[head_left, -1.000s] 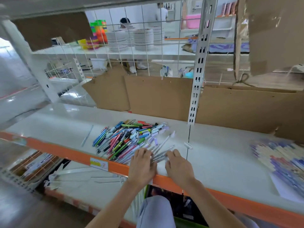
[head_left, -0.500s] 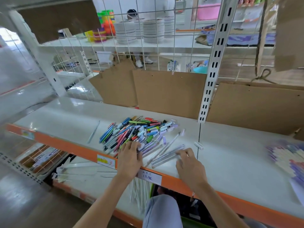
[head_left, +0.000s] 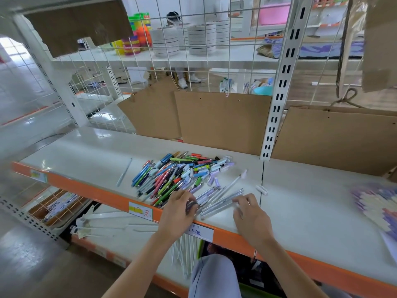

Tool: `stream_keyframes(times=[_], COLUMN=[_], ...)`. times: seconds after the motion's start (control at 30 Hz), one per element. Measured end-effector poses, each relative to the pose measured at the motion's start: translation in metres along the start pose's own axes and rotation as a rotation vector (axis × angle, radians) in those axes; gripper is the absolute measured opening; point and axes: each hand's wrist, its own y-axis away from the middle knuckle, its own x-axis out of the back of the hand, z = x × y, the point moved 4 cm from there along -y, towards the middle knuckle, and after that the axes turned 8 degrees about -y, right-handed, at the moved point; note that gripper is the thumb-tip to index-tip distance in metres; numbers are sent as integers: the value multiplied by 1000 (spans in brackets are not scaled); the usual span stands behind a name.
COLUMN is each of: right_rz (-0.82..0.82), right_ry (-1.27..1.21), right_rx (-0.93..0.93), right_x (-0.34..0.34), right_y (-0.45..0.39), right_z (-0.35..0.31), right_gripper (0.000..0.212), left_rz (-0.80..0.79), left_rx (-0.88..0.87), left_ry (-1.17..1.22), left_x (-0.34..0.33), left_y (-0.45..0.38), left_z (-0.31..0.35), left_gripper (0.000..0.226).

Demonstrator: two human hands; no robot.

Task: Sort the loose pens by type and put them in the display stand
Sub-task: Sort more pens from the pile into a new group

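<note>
A long white shelf (head_left: pixel 311 211) with an orange front lip (head_left: pixel 90 187) runs from the left to the near right; price labels are stuck on the lip. Brown cardboard sheets (head_left: pixel 223 121) stand along its far edge behind a slotted white upright (head_left: pixel 279 87), closing off the back. To the left of the pens the shelf surface lies bare apart from one pale pen (head_left: pixel 124 172) lying alone; to the right there is open surface up to a fanned stack of purple and white packets (head_left: pixel 378 203) at the right edge.

The heap of loose pens (head_left: pixel 182 173) sits in the middle of the shelf, many colours, reaching almost to the front lip. Just right of it, near the lip, a small group of clear and lilac pens (head_left: pixel 221 200) lies side by side, apart from the heap. A white cap (head_left: pixel 261 189) lies alone beyond them.

The left hand (head_left: pixel 178 209) rests at the heap's near edge, fingers curled round a dark pen (head_left: pixel 191 206). The right hand (head_left: pixel 250 216) hovers at the near right end of the clear pens, fingers loosely bent, fingertips (head_left: pixel 236 201) touching them; whether it grips any I cannot tell.
</note>
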Motion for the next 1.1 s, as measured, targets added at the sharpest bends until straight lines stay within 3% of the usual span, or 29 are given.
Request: stream_keyframes(times=[0.13, 0.23, 0.47, 0.53, 0.67, 0.9, 1.1], right_rz=[2, 2, 7, -2, -12, 2, -4], right_ry=[-2, 0, 22, 87, 72, -67, -70], right_rx=[5, 9, 10, 44, 17, -20, -29], right_x=[1, 0, -2, -6, -6, 0, 1], right_y=[1, 0, -1, -3, -4, -1, 0], right_z=[0, 0, 3, 5, 5, 2, 1], right_gripper=[32, 32, 35, 45, 34, 30, 31], left_rz=[177, 114, 90, 126, 60, 25, -28], left_rx=[33, 80, -79, -24, 143, -46, 127], left_ry=[-128, -193, -114, -172, -247, -119, -276], left_x=[6, 5, 1, 0, 0, 6, 7], left_y=[1, -2, 6, 7, 6, -1, -28], left_z=[-6, -10, 5, 1, -7, 4, -7], left_gripper=[12, 15, 10, 12, 26, 23, 37])
